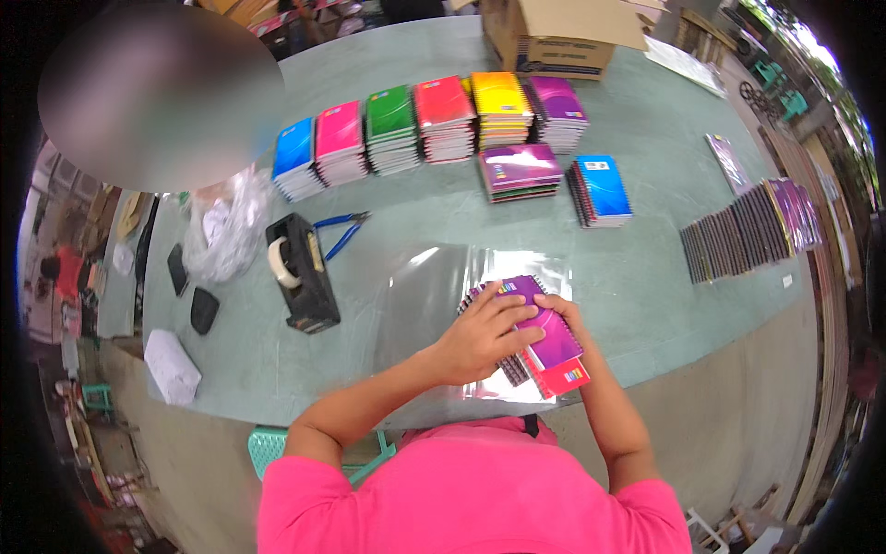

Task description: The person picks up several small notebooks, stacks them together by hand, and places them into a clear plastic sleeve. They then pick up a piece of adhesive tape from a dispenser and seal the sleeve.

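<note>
A purple spiral notebook [557,340] lies slanted over a red spiral notebook [565,378], whose near corner sticks out. More dark spiral bindings [512,370] show beside them on the left. My left hand [486,334] rests across the top of this stack with its fingers spread over the purple cover. At the stack's right edge my right hand [564,314] grips the purple notebook, thumb on the cover and the other fingers mostly hidden. Under the stack lies a clear plastic sheet [420,294], shiny with reflections.
Beyond stand several notebook stacks, among them a green stack [389,111] and a yellow stack [501,94]; a blue stack [602,185] sits nearer. On the left are a tape dispenser [304,272], blue pliers [341,231] and a plastic bag [224,231]. Bound notebooks [752,231] lie right; a cardboard box [565,42] stands behind.
</note>
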{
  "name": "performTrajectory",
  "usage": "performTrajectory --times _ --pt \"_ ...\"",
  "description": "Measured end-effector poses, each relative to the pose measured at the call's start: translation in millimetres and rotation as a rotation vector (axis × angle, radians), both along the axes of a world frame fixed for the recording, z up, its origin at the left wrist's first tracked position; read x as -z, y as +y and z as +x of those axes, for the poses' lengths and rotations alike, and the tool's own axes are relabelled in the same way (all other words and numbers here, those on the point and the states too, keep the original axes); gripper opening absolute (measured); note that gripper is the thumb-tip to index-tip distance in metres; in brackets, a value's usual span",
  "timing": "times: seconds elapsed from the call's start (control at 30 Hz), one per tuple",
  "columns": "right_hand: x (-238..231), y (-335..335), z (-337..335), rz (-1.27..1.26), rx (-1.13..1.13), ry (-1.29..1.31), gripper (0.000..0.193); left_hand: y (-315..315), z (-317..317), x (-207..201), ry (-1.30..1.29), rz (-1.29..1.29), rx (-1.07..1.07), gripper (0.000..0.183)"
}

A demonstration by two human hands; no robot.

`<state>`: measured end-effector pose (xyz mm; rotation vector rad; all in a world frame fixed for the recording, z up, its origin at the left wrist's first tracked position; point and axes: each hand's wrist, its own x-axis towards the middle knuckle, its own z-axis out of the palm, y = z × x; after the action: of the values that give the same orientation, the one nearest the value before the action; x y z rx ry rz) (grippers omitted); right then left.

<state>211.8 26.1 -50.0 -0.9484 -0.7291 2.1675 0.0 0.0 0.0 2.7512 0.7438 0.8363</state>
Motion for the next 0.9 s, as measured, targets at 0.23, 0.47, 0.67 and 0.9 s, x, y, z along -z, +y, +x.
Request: performTrajectory --times 0.23,0.47,0.67,0.9 --pt "-15 -27 -40 0.528 -0.06 -0.285 0.069 -33 -51 72 -0.879 -1.028 -0.32 0.104" --pt "8 -58 -85 0.57 0.312 -0.356 0.103 -39 -55 63 -0.841 -1.065 -0.389 0.099" --pt "12 -68 -91 0.635 0.261 -0.365 0.113 -47 -55 76 -0.733 -0.814 -0.285 0.104" --pt "10 -65 -84 0.927 0.22 -0.506 0.093 -47 -56 66 -0.62 -0.806 -0.307 0.075"
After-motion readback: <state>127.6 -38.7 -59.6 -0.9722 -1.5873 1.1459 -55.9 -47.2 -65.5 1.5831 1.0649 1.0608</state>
